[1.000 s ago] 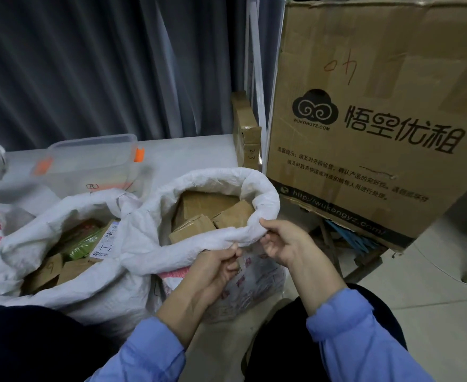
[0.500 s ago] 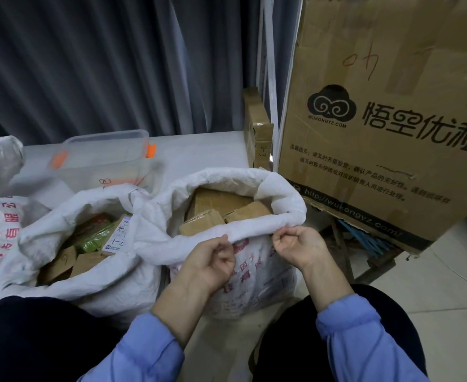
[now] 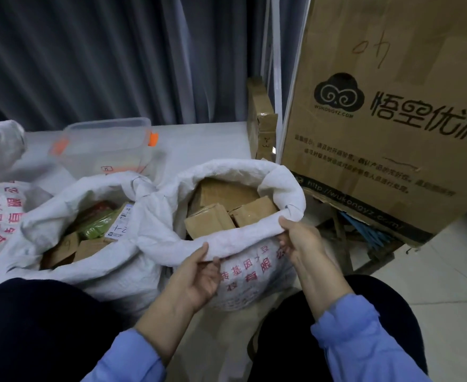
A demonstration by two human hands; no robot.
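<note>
Sack (image 3: 254,274) of cardboard parcels (image 3: 210,224) between both hands; left hand (image 3: 196,274) pinches rolled rim near front, right hand (image 3: 301,241) grips rim at right side.

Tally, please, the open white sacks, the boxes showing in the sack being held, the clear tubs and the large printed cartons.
Open white sacks: 2, the held sack and the neighbouring sack
Brown boxes showing in the held sack: 3
Clear tub: 1
Large printed carton: 1
Total: 7
</note>
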